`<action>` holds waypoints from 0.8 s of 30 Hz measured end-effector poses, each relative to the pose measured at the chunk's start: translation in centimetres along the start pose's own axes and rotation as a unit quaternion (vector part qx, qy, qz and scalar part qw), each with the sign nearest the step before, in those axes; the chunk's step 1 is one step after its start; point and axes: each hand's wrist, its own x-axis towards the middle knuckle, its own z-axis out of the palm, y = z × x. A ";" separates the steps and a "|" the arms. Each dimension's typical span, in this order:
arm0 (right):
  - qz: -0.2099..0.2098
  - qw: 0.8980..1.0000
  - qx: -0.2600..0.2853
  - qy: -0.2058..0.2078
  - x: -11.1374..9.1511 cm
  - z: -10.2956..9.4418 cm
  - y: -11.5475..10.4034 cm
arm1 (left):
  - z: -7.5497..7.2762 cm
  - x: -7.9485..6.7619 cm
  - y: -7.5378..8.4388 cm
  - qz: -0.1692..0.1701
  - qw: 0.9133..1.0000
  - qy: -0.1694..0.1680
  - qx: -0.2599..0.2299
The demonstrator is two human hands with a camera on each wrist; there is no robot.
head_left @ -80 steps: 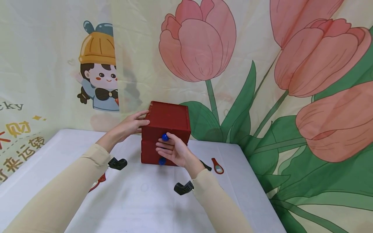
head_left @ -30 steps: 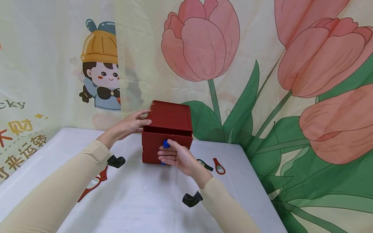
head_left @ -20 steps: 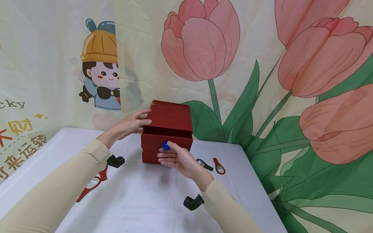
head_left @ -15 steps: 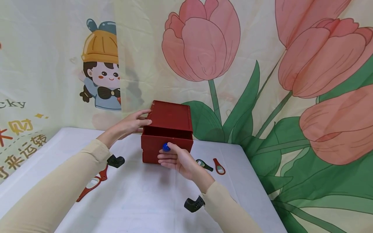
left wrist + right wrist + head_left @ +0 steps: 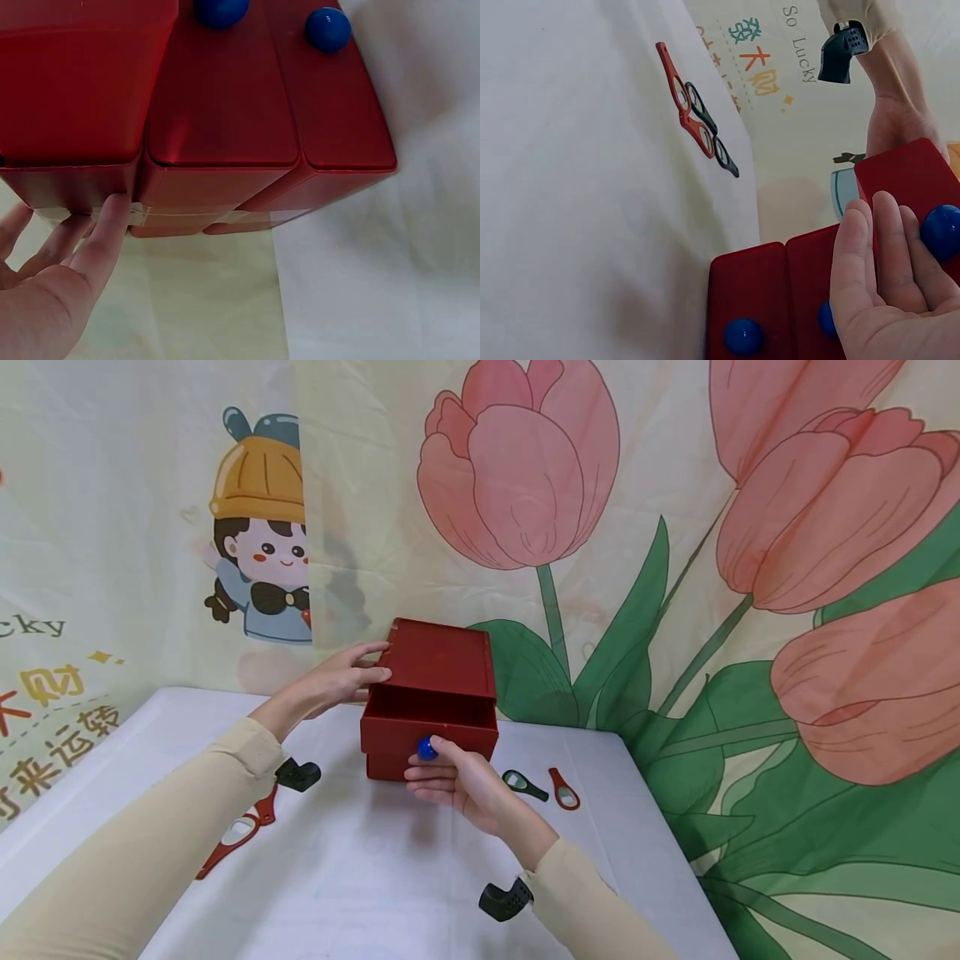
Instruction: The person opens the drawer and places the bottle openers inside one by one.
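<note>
A red cabinet point(image 5: 438, 656) of stacked drawers stands on the white table. Its top drawer point(image 5: 386, 735) is pulled part-way out, and the inside looks dark. My right hand point(image 5: 468, 781) pinches this drawer's blue knob point(image 5: 427, 748) with the thumb over it and the other fingers held below. My left hand point(image 5: 333, 681) rests its fingertips on the cabinet's left side near the top edge. In the left wrist view the fingers point(image 5: 105, 240) press on that side wall, next to the lower drawers point(image 5: 225, 97), which are pushed in.
A green magnifying glass point(image 5: 525, 785) and a red one point(image 5: 565, 789) lie right of the cabinet. Left of it, partly behind my sleeve, lies another red magnifying glass point(image 5: 232, 835); the right wrist view shows green ones point(image 5: 724, 157) there too. A printed curtain point(image 5: 360, 527) hangs behind the table.
The top drawer has come out toward me, its knob moving down in view with my right hand. My left hand keeps its place on the cabinet.
</note>
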 end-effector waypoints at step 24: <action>0.006 1.000 -0.007 -0.017 -1.5 0.4 0.7 | -0.2 0.0 -0.1 0.006 1.000 0.001 0.001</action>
